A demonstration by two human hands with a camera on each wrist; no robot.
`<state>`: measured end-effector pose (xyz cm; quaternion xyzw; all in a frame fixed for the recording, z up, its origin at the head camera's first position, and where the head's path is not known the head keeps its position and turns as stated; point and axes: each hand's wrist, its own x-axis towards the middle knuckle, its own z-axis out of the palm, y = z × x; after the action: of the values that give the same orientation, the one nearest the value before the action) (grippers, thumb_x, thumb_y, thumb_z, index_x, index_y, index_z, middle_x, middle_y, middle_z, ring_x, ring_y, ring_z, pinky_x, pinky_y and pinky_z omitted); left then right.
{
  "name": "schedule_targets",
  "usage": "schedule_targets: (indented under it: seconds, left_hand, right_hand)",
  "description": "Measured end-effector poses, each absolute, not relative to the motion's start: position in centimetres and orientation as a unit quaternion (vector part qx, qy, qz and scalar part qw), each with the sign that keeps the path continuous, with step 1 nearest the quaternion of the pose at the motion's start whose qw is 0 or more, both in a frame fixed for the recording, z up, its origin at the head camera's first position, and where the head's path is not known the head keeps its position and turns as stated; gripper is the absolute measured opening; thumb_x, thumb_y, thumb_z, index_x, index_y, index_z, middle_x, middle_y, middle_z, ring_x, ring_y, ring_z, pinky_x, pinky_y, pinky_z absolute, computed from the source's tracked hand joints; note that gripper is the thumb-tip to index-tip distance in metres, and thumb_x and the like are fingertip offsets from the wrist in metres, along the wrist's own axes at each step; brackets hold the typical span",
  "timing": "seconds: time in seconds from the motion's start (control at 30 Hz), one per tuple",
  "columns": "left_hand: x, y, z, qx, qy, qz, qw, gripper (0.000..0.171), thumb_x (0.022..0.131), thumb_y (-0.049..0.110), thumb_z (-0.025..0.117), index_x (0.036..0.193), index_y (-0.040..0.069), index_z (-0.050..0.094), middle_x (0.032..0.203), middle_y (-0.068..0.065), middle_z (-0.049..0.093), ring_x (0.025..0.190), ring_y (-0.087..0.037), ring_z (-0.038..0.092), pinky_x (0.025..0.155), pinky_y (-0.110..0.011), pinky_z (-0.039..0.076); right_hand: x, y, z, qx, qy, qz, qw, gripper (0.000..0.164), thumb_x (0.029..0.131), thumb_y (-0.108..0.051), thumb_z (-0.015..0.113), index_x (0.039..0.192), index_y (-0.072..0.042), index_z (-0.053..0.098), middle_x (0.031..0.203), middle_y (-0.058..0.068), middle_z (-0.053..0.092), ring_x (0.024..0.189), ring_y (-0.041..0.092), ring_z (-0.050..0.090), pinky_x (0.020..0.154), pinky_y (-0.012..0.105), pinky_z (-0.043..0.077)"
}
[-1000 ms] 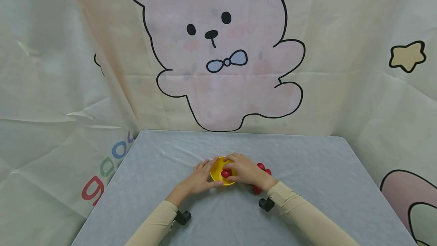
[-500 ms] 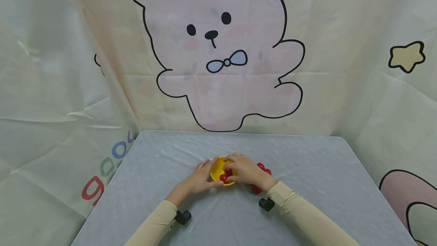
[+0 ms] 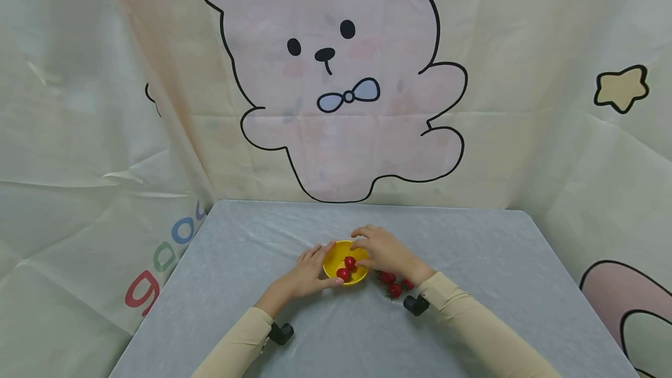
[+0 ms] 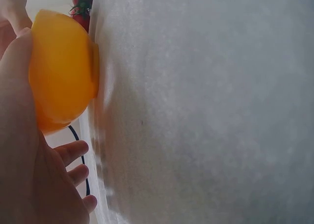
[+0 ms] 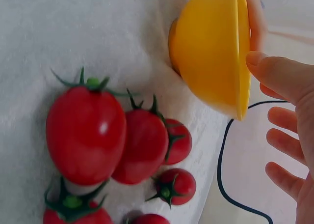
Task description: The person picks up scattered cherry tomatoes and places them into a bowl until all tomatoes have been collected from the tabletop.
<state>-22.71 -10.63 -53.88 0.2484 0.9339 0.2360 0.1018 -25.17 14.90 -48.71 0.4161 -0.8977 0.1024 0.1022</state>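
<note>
A small yellow bowl (image 3: 333,258) stands on the table with two red cherry tomatoes (image 3: 343,273) inside. My left hand (image 3: 301,277) holds the bowl from its left side, thumb at the near rim and index finger at the far rim. Over the bowl's right edge is my right hand (image 3: 387,252), fingers spread and nothing between them. Its thumb (image 5: 277,71) comes right at the rim in the right wrist view. Several cherry tomatoes (image 5: 86,134) with green stems lie on the table right of the bowl, partly hidden under the right wrist in the head view.
A pale grey cloth covers the table (image 3: 252,232). Behind it hangs a cream curtain with a cartoon bear (image 3: 341,144), and printed curtains flank both sides. Black wrist cameras (image 3: 282,334) sit under both wrists.
The right hand has let go of a cherry tomato inside the bowl, where two now show. It has since drawn back slightly right with fingers opened. The left hand stays put.
</note>
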Motion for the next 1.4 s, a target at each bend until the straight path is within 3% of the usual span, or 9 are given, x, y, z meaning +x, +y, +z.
schedule_targets:
  seconds: [0.67,1.4]
  left_hand:
    - [-22.7,-10.5,-54.1,0.241,0.936,0.234,0.102,0.099,0.085,0.076,0.052,0.16,0.026,0.013,0.165,-0.003,0.028,0.152,-0.036,0.023,0.124,-0.058,0.014]
    - [-22.7,-10.6,-54.1,0.24,0.936,0.236,0.102,0.098,0.085,0.076,0.051,0.16,0.027,0.011,0.165,-0.001,0.026,0.152,-0.035,0.022,0.124,-0.058,0.014]
  right_hand:
    - [-24.7,18.8,-48.6,0.34,-0.93,0.126,0.06,0.033,0.086,-0.038,0.077,0.112,-0.017,0.074,0.129,0.009,0.065,0.12,0.027,0.057,0.105,0.052,0.047]
    - [-24.1,19.9,-50.4,0.352,-0.928,0.111,0.049,0.028,0.086,-0.036,0.077,0.108,-0.019,0.074,0.124,0.007,0.066,0.112,0.025,0.058,0.1,0.05,0.049]
